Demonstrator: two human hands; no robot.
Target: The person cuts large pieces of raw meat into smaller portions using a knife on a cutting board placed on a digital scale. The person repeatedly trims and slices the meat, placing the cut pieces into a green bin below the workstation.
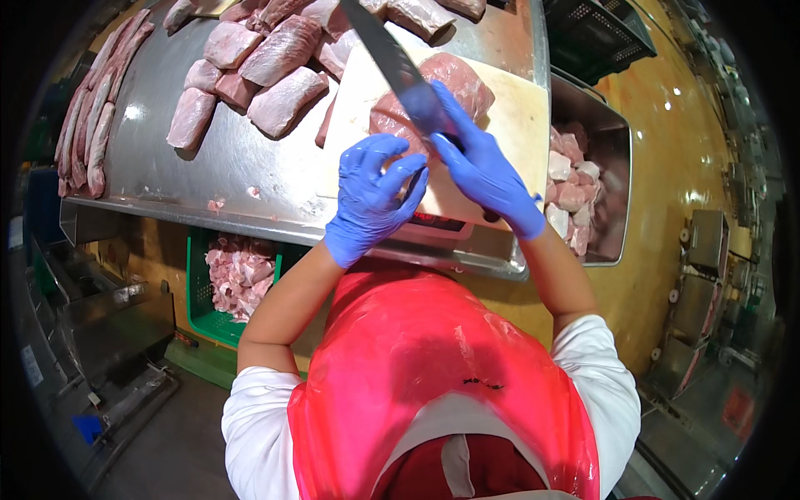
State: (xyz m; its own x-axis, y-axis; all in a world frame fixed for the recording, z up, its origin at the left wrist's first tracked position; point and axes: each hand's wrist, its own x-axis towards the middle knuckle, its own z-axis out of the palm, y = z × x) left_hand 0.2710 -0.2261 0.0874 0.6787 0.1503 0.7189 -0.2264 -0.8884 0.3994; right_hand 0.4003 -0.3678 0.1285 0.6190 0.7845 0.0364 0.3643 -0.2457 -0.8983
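In my right hand (pixel 492 171) is a large knife (pixel 392 62), its wide blade pointing up and to the left. Its dark handle passes under my palm, and the index finger lies along the blade. The blade crosses above a lump of raw meat (pixel 458 83) on a white cutting board (pixel 508 108). At the meat's near edge, my left hand (pixel 367 204) is closed, its fingers curled toward the thumb. Something dark shows between those fingertips, too small to name. Both hands wear blue gloves.
Meat pieces (pixel 279 54) lie on the steel table (pixel 158 92), with long strips (pixel 92 108) at its left end. Meat chunks fill part of a steel tub (pixel 617 192) at right. A green crate (pixel 200 292) holds trimmings below; a black crate (pixel 596 37) stands far right.
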